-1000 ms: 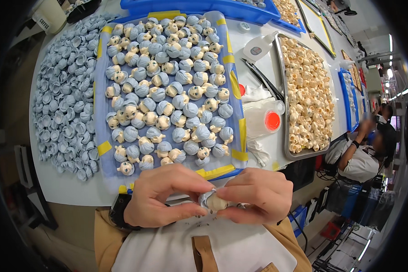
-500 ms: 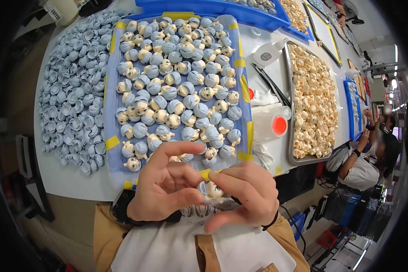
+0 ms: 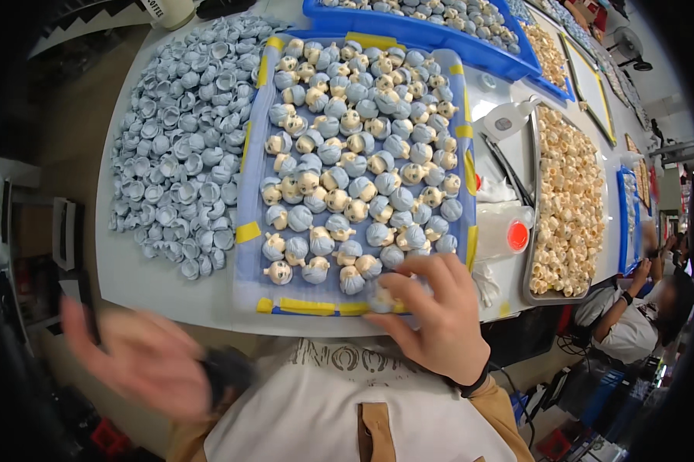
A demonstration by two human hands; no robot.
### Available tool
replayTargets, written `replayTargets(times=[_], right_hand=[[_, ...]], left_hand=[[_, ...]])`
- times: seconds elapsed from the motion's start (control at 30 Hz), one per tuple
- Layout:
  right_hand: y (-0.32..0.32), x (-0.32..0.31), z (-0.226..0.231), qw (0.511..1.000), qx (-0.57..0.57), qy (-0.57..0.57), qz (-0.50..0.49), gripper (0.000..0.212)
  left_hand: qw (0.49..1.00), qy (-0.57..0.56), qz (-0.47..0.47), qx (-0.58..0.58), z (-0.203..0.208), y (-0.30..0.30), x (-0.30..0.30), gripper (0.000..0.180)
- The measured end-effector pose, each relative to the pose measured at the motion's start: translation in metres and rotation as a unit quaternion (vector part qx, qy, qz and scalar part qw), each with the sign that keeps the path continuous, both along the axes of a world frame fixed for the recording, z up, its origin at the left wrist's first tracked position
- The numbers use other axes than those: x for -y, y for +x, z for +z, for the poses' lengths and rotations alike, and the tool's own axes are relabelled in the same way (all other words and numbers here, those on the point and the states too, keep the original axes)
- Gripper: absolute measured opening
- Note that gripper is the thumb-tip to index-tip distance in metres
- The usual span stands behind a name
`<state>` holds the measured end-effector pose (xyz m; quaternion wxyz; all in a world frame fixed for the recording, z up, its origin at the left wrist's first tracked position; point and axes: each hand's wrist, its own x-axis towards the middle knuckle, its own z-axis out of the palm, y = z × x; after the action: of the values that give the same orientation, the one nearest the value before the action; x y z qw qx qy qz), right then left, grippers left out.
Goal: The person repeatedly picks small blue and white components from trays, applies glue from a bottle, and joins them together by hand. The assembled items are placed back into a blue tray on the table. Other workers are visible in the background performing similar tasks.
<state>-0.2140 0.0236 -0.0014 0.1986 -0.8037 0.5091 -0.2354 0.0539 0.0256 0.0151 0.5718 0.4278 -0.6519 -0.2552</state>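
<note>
My right hand (image 3: 443, 323) is at the near edge of a blue-lined tray (image 3: 247, 266), thumb and fingers closed round a small doll head (image 3: 379, 299). That head is blurred and partly covered by the fingers. Rows of similar doll heads (image 3: 308, 182), cream faces with pale blue hair pieces, fill the tray. Off the table's near left side, my left hand (image 3: 143, 358) is smeared by motion; its fingers look stretched out and nothing shows in them.
Left of the tray lies a heap of pale blue hair shells (image 3: 181, 146). To the right, a metal tray (image 3: 530, 266) holds cream head parts. Between them are black tweezers (image 3: 507, 165), a white bottle (image 3: 509, 119) and a red-capped container (image 3: 501, 231). A co-worker (image 3: 632, 316) sits at far right.
My hands have parted: the left swung down and left, away from the doll head. The right carried the head forward to the tray's near edge. The whole view has shifted.
</note>
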Motion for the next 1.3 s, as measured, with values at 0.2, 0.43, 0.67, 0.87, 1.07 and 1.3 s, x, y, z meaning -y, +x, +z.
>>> replayTargets(times=[0.2,0.43,0.67,0.87,1.07,1.3], right_hand=[[0.026,0.004,-0.004,0.999,-0.041,0.0,-0.016,0.049],[0.021,-0.001,-0.013,0.999,-0.005,-0.034,0.023,0.029],[0.032,0.003,-0.015,0.999,0.012,-0.031,-0.025,0.023],[0.029,0.001,-0.011,1.0,0.011,-0.012,-0.026,0.024],[0.025,0.001,-0.013,0.999,-0.009,-0.008,-0.05,0.024],[0.016,-0.001,-0.01,0.999,0.009,-0.014,-0.038,0.033]], left_hand=[[0.872,0.175,0.218,0.401,-0.045,0.092,0.009,0.088],[0.87,0.238,0.128,0.411,-0.038,0.084,0.014,0.101],[0.877,0.23,0.136,0.399,-0.049,0.076,-0.009,0.109],[0.885,0.177,0.17,0.397,-0.061,0.065,0.001,0.11],[0.905,0.129,0.203,0.352,-0.075,0.05,0.01,0.09],[0.888,0.09,0.24,0.381,-0.079,0.05,0.007,0.055]])
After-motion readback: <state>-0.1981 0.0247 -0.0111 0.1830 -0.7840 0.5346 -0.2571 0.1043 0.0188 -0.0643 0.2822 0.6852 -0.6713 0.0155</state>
